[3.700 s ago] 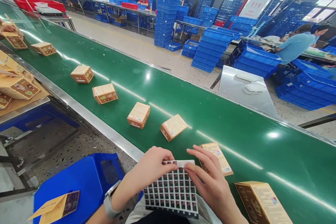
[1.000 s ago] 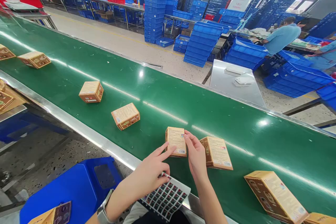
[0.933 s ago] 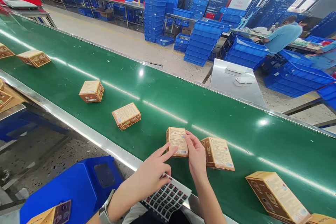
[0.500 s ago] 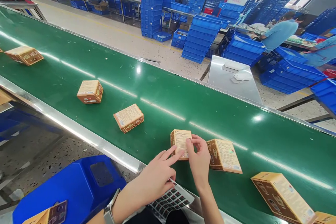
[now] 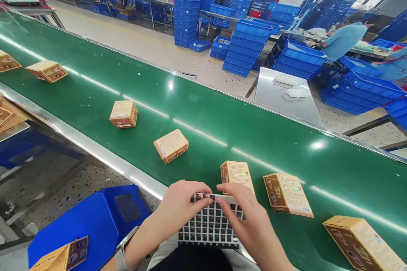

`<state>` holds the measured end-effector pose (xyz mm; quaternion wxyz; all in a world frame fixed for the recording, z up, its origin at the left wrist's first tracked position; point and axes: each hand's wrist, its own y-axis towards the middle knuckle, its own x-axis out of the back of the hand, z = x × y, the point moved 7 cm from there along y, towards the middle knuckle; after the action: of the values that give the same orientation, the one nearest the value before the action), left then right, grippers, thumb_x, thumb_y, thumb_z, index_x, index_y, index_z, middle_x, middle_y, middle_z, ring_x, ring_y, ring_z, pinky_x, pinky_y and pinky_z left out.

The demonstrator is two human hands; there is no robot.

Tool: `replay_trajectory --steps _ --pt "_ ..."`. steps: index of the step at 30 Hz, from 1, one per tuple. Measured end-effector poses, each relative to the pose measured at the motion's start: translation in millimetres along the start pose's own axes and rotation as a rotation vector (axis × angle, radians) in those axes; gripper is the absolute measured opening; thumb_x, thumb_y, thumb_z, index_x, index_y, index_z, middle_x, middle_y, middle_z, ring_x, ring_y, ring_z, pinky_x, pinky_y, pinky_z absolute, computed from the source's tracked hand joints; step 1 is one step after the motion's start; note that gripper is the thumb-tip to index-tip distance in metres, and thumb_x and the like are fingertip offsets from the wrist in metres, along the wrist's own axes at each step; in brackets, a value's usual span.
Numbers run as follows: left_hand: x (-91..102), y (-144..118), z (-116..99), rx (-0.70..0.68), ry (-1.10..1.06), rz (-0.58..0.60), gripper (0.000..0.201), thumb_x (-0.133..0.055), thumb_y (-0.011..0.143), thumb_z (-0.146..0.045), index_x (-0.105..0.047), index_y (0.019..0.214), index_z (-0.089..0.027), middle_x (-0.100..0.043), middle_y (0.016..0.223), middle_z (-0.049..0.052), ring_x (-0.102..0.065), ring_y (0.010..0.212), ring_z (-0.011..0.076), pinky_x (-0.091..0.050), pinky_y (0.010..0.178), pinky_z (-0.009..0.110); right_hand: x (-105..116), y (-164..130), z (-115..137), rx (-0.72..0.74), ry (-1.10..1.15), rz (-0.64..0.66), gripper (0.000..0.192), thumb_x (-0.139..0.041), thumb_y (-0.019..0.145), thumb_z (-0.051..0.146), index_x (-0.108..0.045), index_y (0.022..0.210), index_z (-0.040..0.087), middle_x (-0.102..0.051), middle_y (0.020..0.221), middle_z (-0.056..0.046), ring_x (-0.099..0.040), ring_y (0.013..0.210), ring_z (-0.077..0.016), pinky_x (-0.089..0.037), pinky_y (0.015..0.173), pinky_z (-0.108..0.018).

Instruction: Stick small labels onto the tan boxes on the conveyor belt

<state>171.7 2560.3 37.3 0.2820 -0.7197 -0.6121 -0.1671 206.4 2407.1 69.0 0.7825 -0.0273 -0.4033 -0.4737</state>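
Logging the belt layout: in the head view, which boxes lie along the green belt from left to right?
Box at the frame's left edge → second box → third → fourth → fifth → sixth → seventh.

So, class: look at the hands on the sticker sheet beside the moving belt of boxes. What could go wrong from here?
1. Both hands, left hand and right hand, are on the sticker sheet; the nearest box may pass on the green belt meanwhile.
2. The small stickers sit close together, so the fingers might lift the wrong one or tear it.
3. The sheet is propped on the lap only and could slip.
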Motion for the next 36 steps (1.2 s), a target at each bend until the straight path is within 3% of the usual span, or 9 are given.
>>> replay_trajectory --steps 4,8,13,16,18,20,24,28,36 --pt "13.7 -7.6 8.2 0.087 -0.152 -0.052 0.019 -0.067 0.086 -0.029 -0.070 0.104 -0.026 -0.074 0.093 -0.004 -0.063 0.088 0.0178 -0.042 0.079 0.027 -11.4 -5.1 15.9 0.159 -0.116 -0.011 0.019 -0.053 0.097 0.017 -0.062 0.111 0.026 -0.073 0.093 -0.002 -0.068 0.083 -0.0196 -0.049 0.085 -0.036" --pt "16.4 -12.5 11.9 0.114 -0.113 -0.015 0.017 -0.062 0.089 -0.033 -0.072 0.083 -0.021 -0.072 0.081 -0.002 -0.061 0.078 0.0164 -0.041 0.071 0.026 -17.9 -5.2 10.2 0.184 -0.135 -0.004 0.016 -0.054 0.097 0.015 -0.061 0.106 0.026 -0.072 0.091 0.000 -0.068 0.082 -0.0184 -0.041 0.099 -0.043" --pt "17.6 -14.3 18.7 0.139 -0.099 -0.030 0.022 -0.059 0.091 -0.035 -0.071 0.081 -0.020 -0.071 0.076 0.000 -0.063 0.074 0.0171 -0.046 0.069 0.028 -20.9 -11.5 14.2 0.218 -0.062 -0.047 0.017 -0.060 0.092 0.011 -0.066 0.098 0.026 -0.072 0.113 -0.005 -0.064 0.115 -0.0246 -0.032 0.112 -0.048" --pt "38.6 -12.5 30.5 0.050 -0.030 -0.237 0.018 -0.063 0.089 -0.032 -0.070 0.077 -0.020 -0.070 0.118 0.006 -0.059 0.114 0.0261 -0.046 0.099 0.040 -24.2 -9.9 -6.6 -0.027 0.223 -0.093 0.008 -0.063 0.092 0.020 -0.067 0.091 0.027 -0.068 0.124 -0.006 -0.059 0.123 -0.0279 -0.040 0.107 -0.049" --pt "53.6 -11.1 43.6 -0.012 0.020 -0.351 0.018 -0.064 0.088 -0.032 -0.069 0.075 -0.020 -0.049 0.150 0.005 -0.037 0.140 0.0322 -0.033 0.115 0.050 -30.7 -7.0 -33.3 -0.283 0.511 -0.184 0.007 -0.062 0.093 0.030 -0.066 0.098 0.027 -0.066 0.127 -0.007 -0.059 0.125 -0.0283 -0.044 0.105 -0.048" --pt "58.1 -7.6 58.9 -0.033 0.004 -0.319 0.019 -0.063 0.089 -0.033 -0.069 0.076 -0.021 -0.037 0.159 0.002 -0.024 0.149 0.0333 -0.030 0.117 0.054 -44.5 -1.3 -58.4 -0.482 0.787 -0.274 0.020 -0.061 0.094 0.039 -0.064 0.110 0.028 -0.064 0.132 -0.007 -0.059 0.125 -0.0287 -0.041 0.109 -0.050" --pt "46.9 -8.6 63.1 -0.122 -0.028 -0.137 0.012 -0.067 0.087 -0.029 -0.070 0.078 -0.022 -0.052 0.149 0.002 -0.034 0.144 0.0283 -0.036 0.116 0.049 -81.9 24.0 -82.7 -0.608 1.108 -0.230 0.037 -0.066 0.088 0.048 -0.063 0.119 0.028 -0.061 0.136 -0.006 -0.063 0.121 -0.0304 -0.037 0.112 -0.052" --pt "22.2 -16.5 49.7 -0.158 0.011 -0.006 0.007 -0.070 0.084 -0.021 -0.070 0.078 -0.023 -0.046 0.154 0.000 -0.041 0.140 0.0260 -0.040 0.114 0.044 -96.4 42.3 -88.0 -0.622 1.073 -0.202 0.040 -0.072 0.082 0.049 -0.066 0.115 0.026 -0.066 0.128 -0.006 -0.064 0.116 -0.0272 -0.045 0.105 -0.044" --pt "-1.3 -11.0 46.7 -0.190 0.034 0.039 0.009 -0.069 0.085 -0.020 -0.070 0.077 -0.021 -0.033 0.161 -0.003 -0.018 0.153 0.0293 -0.032 0.120 0.045 -92.7 54.7 -96.3 -0.737 0.934 -0.271 0.035 -0.080 0.070 0.048 -0.075 0.088 0.018 -0.072 0.117 -0.010 -0.067 0.095 -0.0233 -0.052 0.077 -0.032"
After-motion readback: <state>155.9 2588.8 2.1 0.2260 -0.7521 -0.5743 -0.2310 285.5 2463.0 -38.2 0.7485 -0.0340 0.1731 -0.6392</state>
